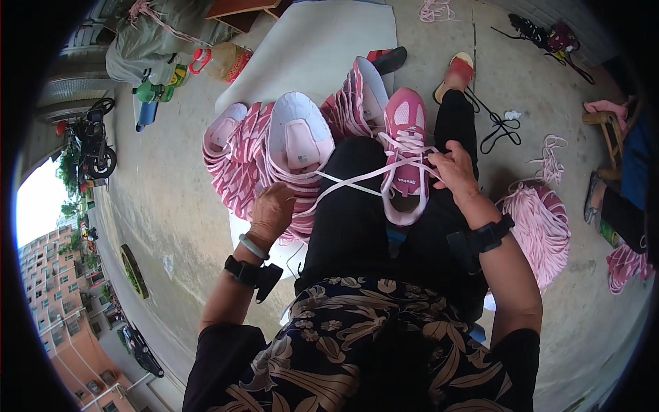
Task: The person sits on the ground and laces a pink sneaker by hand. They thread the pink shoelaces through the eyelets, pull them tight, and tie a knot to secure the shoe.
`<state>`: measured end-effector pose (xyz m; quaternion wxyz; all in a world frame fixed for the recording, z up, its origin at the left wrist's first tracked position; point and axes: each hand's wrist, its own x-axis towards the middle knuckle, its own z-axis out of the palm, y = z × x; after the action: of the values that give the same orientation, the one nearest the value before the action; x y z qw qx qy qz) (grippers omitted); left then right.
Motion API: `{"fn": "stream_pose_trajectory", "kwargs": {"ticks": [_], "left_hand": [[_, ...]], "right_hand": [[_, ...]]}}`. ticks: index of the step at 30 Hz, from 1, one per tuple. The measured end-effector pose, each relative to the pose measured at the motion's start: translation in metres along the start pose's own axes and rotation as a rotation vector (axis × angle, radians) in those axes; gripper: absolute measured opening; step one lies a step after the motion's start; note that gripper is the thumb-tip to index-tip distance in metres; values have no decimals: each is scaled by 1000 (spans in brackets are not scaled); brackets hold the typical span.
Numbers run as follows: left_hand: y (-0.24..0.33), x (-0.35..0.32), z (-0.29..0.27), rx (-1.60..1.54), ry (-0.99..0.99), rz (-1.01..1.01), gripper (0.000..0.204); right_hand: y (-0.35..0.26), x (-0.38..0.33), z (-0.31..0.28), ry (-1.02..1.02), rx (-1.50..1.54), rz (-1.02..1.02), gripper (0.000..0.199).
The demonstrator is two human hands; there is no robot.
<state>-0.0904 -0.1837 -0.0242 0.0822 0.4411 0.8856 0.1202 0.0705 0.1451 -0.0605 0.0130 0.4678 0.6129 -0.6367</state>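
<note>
A pink and white shoe upper (406, 175) rests on my thighs, its toe pointing away from me and its heel opening near me. Pale pink shoelace (344, 182) is threaded through its eyelets, and long strands run out to the left, crossing over my left thigh. At the end of these strands, my left hand (273, 211) is closed on the lace, beside a stack of pink uppers (300, 145). Close against the upper's right side, my right hand (455, 173) pinches lace near the eyelets, with its fingertips partly hidden.
More stacked uppers (357, 96) lean beyond my left leg. A large bundle of pink laces (539, 230) sits right of my leg. Loose laces (549, 159) and a black cord (501, 127) lie on the concrete floor. Bottles (226, 60) stand far left; another person's foot (594, 196) shows at right.
</note>
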Motion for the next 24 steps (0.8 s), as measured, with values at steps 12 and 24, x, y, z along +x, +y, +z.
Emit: {"fn": "stream_pose_trajectory", "kwargs": {"ticks": [12,24], "left_hand": [[110,153,85,-167,205,251,36],[128,131,55,-711,325,267,11]], "right_hand": [[43,24,16,395,126,-526,18],[19,-18,-20,-243,134,-509,14]]}}
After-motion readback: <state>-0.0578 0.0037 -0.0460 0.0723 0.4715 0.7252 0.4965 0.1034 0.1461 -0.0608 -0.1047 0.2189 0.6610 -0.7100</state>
